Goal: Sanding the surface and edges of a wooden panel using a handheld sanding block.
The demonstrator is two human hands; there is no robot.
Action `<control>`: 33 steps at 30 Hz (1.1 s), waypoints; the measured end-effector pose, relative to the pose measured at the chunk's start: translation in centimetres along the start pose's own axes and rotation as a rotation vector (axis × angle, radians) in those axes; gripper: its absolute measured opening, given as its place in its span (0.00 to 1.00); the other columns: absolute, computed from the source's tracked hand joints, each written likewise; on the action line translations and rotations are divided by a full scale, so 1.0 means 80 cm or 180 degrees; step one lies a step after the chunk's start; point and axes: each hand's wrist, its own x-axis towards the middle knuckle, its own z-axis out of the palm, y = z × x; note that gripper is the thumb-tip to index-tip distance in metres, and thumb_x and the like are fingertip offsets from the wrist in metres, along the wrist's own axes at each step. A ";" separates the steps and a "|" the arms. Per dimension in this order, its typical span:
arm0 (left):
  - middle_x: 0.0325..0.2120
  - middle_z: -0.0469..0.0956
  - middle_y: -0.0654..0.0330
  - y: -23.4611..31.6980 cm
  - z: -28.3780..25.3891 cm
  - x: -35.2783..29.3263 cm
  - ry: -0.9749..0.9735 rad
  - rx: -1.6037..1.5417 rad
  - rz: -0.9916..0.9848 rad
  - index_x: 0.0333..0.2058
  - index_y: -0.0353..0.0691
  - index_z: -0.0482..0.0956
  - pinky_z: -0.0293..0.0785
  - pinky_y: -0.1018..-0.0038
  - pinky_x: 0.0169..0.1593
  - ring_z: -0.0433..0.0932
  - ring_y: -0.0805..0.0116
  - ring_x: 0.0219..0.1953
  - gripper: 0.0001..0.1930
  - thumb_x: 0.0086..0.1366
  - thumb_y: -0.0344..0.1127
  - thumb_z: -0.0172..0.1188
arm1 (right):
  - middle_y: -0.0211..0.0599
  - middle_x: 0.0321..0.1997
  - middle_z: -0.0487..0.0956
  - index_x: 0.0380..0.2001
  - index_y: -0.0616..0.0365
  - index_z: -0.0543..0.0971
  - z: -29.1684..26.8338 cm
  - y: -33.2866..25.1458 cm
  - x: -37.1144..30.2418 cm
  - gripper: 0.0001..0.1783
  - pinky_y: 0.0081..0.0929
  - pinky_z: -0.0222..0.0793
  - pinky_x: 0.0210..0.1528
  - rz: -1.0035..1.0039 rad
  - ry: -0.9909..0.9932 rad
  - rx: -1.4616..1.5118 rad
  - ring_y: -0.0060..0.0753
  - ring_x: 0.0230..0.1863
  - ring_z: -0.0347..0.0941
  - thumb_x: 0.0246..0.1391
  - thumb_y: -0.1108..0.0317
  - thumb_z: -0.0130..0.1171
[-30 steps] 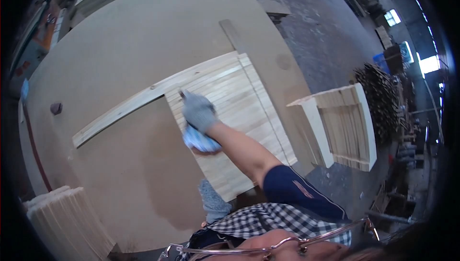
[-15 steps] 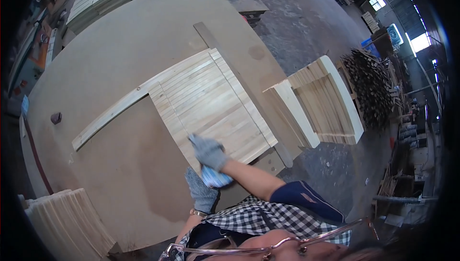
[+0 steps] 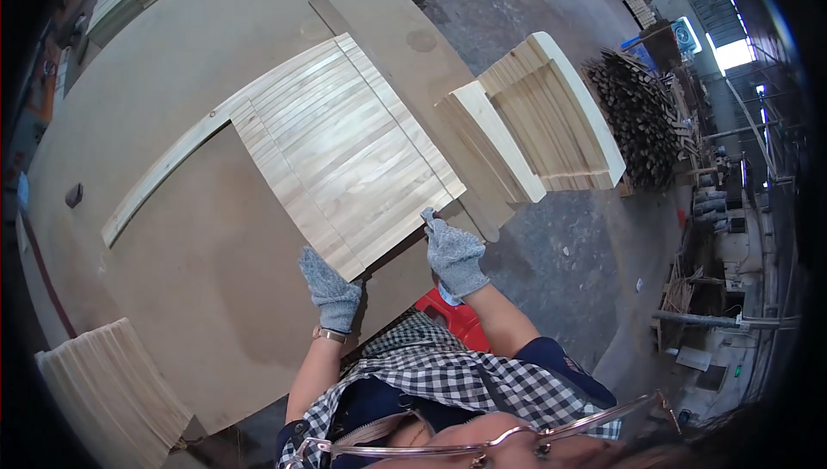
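A pale wooden panel (image 3: 345, 150) made of several narrow strips lies on the brown worktable. From its far left corner a long wooden rail (image 3: 164, 167) reaches out to the left. My left hand (image 3: 329, 290), in a grey knitted glove, rests against the panel's near left corner with its fingers stretched out together. My right hand (image 3: 455, 254), gloved the same way, is at the near right end of the panel. Its fingers are curled, and what they hold is hidden. A bit of light blue shows beneath that glove, too little to name.
A flat straight bar (image 3: 320, 11) runs along the panel's right side. Stacked curved wooden pieces (image 3: 551, 124) stand at the right table edge, with another stack (image 3: 116, 391) at the lower left. A small dark block (image 3: 75, 195) lies at the left. Something red (image 3: 457, 318) shows beneath the table edge.
My right hand has moved off the panel's left part, rightward to its near right end. My left hand now lies at the near left corner. The whole view has shifted somewhat.
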 end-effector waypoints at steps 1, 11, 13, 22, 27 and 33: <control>0.55 0.53 0.36 0.000 0.000 -0.001 0.0003 0.0000 0.0024 0.56 0.29 0.51 0.43 0.53 0.62 0.50 0.38 0.58 0.50 0.40 0.55 0.64 | 0.42 0.21 0.75 0.45 0.55 0.70 0.000 -0.002 -0.001 0.18 0.41 0.66 0.21 -0.0010 0.0003 -0.0014 0.43 0.20 0.73 0.50 0.65 0.46; 0.54 0.55 0.36 0.005 -0.007 0.000 -0.0001 -0.0038 0.0135 0.55 0.29 0.53 0.45 0.54 0.61 0.52 0.38 0.57 0.47 0.43 0.55 0.62 | 0.40 0.20 0.75 0.41 0.57 0.70 0.041 -0.024 0.017 0.15 0.38 0.66 0.19 -0.0427 0.0406 0.0132 0.40 0.19 0.72 0.46 0.70 0.47; 0.54 0.55 0.36 0.006 -0.008 -0.001 0.0073 -0.0040 0.0126 0.55 0.29 0.53 0.45 0.54 0.61 0.52 0.38 0.57 0.48 0.43 0.55 0.62 | 0.40 0.20 0.75 0.40 0.56 0.70 0.036 -0.014 0.033 0.15 0.38 0.66 0.19 -0.0308 0.0323 -0.0048 0.39 0.18 0.72 0.46 0.71 0.47; 0.55 0.54 0.36 0.008 -0.008 -0.006 0.0048 -0.0112 0.0014 0.56 0.28 0.51 0.45 0.54 0.62 0.51 0.38 0.58 0.50 0.42 0.56 0.62 | 0.38 0.15 0.72 0.40 0.60 0.68 0.028 0.035 0.055 0.17 0.36 0.65 0.17 -0.0225 0.0406 -0.0494 0.39 0.17 0.72 0.42 0.71 0.49; 0.57 0.49 0.34 0.008 -0.001 -0.005 -0.0111 -0.0099 0.0101 0.57 0.26 0.46 0.41 0.53 0.62 0.47 0.37 0.59 0.48 0.46 0.50 0.60 | 0.41 0.14 0.72 0.37 0.58 0.70 0.034 0.026 0.080 0.16 0.40 0.65 0.18 -0.0127 0.0366 -0.0255 0.43 0.16 0.71 0.40 0.70 0.50; 0.57 0.50 0.37 0.010 -0.005 0.002 -0.0023 -0.0128 -0.0090 0.57 0.27 0.47 0.41 0.54 0.62 0.47 0.39 0.60 0.47 0.46 0.49 0.60 | 0.42 0.20 0.74 0.37 0.61 0.72 0.037 0.022 0.084 0.18 0.35 0.64 0.21 -0.0483 0.0985 -0.0379 0.39 0.19 0.72 0.38 0.70 0.50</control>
